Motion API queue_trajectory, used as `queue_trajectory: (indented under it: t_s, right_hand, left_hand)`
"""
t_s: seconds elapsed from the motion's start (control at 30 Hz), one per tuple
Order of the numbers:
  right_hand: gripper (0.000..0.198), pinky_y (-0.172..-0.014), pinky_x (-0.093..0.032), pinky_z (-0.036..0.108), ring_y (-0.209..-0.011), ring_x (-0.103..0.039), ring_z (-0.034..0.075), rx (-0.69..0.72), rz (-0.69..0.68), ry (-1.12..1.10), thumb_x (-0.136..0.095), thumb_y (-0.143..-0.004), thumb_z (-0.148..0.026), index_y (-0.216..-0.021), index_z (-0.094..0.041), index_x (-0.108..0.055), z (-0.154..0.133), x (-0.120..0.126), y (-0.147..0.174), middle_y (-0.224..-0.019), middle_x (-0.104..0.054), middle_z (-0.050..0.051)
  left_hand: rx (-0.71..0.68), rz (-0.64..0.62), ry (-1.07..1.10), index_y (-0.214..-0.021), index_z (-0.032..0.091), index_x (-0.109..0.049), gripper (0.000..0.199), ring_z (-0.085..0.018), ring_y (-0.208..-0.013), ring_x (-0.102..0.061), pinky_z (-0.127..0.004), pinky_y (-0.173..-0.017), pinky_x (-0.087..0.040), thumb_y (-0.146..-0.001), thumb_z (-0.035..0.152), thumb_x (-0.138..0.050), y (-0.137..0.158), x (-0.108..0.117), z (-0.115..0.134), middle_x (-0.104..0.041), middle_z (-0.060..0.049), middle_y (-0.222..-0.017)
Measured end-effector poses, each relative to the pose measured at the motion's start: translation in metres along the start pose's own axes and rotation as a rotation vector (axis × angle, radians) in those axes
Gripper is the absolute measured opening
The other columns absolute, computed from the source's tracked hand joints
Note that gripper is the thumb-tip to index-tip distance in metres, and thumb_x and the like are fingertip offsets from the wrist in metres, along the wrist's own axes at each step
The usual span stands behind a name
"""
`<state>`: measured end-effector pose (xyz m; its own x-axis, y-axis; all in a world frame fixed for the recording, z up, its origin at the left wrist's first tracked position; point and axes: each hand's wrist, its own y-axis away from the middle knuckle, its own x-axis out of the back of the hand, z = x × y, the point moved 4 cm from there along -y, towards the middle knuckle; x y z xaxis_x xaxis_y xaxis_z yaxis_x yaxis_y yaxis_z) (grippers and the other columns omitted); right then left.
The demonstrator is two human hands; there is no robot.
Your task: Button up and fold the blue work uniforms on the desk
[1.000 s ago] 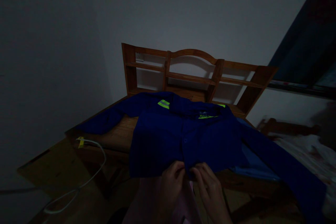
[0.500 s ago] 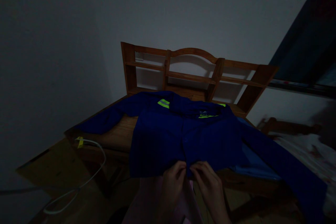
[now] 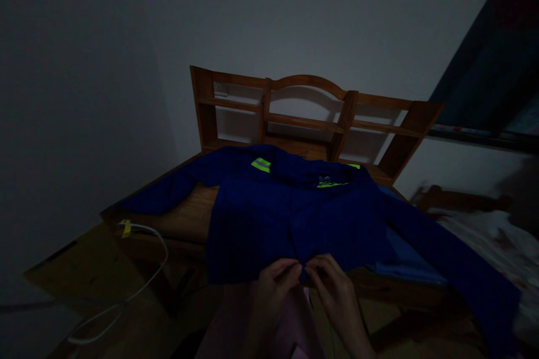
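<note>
A dark blue work jacket (image 3: 252, 213) with yellow-green reflective strips lies spread over a wooden desk (image 3: 197, 210), its sleeves reaching out to both sides. At the lower end of its front opening, my left hand (image 3: 278, 280) pinches the cloth edge between thumb and fingers. Close beside it on the right, my right hand (image 3: 332, 283) pinches the other side of the front edge. The fingertips of both hands almost meet. Whether a button sits between them is too dark to make out.
A wooden shelf rack (image 3: 305, 123) stands at the back of the desk against the wall. A white cable (image 3: 162, 241) with a yellow tag hangs at the left. Light blue cloth (image 3: 408, 258) lies under the right sleeve, and whitish bedding (image 3: 484, 241) is farther right.
Both hands stay at the jacket's lower front edge, with small shifts of the fingers. The left fingertips have moved slightly right. The whole view has shifted a little.
</note>
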<state>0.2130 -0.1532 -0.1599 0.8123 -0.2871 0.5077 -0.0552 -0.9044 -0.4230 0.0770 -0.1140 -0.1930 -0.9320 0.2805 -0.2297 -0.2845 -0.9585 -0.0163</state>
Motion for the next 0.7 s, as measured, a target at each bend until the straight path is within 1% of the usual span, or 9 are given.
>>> queue_trajectory:
  t_s: [0.13,0.3,0.37,0.43,0.57,0.63,0.7]
  right_hand:
    - [0.017,-0.079,-0.046,0.023,-0.091,-0.057,0.015,0.059,0.006,0.058,-0.045,-0.090,-0.016,-0.096,-0.021,-0.060,0.001,0.000,0.004,-0.096,-0.057,0.004]
    - [0.028,-0.085,-0.046,0.025,-0.099,-0.055,0.015,0.155,-0.034,0.172,-0.042,-0.089,-0.011,-0.107,-0.024,-0.059,0.006,-0.006,0.012,-0.104,-0.056,0.005]
    - [0.029,-0.085,-0.047,0.026,-0.098,-0.056,0.016,0.171,-0.021,0.208,-0.041,-0.089,-0.011,-0.109,-0.024,-0.058,0.008,-0.007,0.015,-0.104,-0.056,0.005]
    - [0.028,-0.084,-0.047,0.027,-0.097,-0.056,0.016,0.174,-0.003,0.228,-0.041,-0.089,-0.013,-0.109,-0.024,-0.058,0.009,-0.007,0.017,-0.104,-0.057,0.006]
    - [0.026,-0.084,-0.046,0.026,-0.099,-0.056,0.017,0.125,0.011,0.178,-0.040,-0.090,-0.016,-0.107,-0.023,-0.059,0.003,-0.008,0.016,-0.105,-0.056,0.007]
    - [0.022,-0.082,-0.046,0.025,-0.095,-0.056,0.016,0.048,0.033,0.115,-0.042,-0.091,-0.020,-0.102,-0.023,-0.060,-0.002,-0.008,0.013,-0.101,-0.057,0.005]
    - [0.017,-0.078,-0.045,0.024,-0.088,-0.057,0.015,-0.055,0.090,0.042,-0.044,-0.091,-0.025,-0.093,-0.021,-0.061,-0.005,-0.007,0.009,-0.095,-0.058,0.004]
  left_hand:
    - [0.007,0.050,0.026,-0.083,0.013,-0.065,0.028,-0.021,-0.087,-0.062,-0.026,-0.077,-0.047,-0.070,0.037,-0.070,-0.004,-0.001,-0.009,-0.069,-0.007,-0.086]
    - [-0.006,0.091,-0.009,-0.078,0.013,-0.062,0.026,-0.019,-0.081,-0.062,-0.024,-0.069,-0.046,-0.074,0.038,-0.065,-0.002,-0.002,-0.012,-0.067,-0.006,-0.080]
    - [-0.004,0.107,-0.010,-0.078,0.013,-0.062,0.025,-0.018,-0.079,-0.062,-0.022,-0.067,-0.046,-0.075,0.037,-0.065,-0.001,-0.001,-0.011,-0.066,-0.005,-0.078]
    - [0.015,0.115,0.036,-0.078,0.013,-0.061,0.025,-0.018,-0.078,-0.062,-0.023,-0.066,-0.047,-0.074,0.037,-0.066,-0.001,-0.002,-0.012,-0.066,-0.006,-0.078]
    - [0.087,0.109,0.148,-0.084,0.013,-0.059,0.028,-0.019,-0.078,-0.063,-0.025,-0.067,-0.050,-0.072,0.037,-0.068,-0.004,-0.001,-0.021,-0.067,-0.007,-0.080]
    - [0.099,0.099,0.141,-0.089,0.014,-0.059,0.029,-0.019,-0.077,-0.064,-0.026,-0.068,-0.050,-0.074,0.037,-0.066,-0.005,-0.001,-0.025,-0.067,-0.006,-0.080]
    - [0.074,0.113,0.068,-0.091,0.015,-0.059,0.027,-0.018,-0.077,-0.064,-0.024,-0.067,-0.049,-0.075,0.036,-0.065,-0.005,-0.001,-0.024,-0.067,-0.005,-0.079]
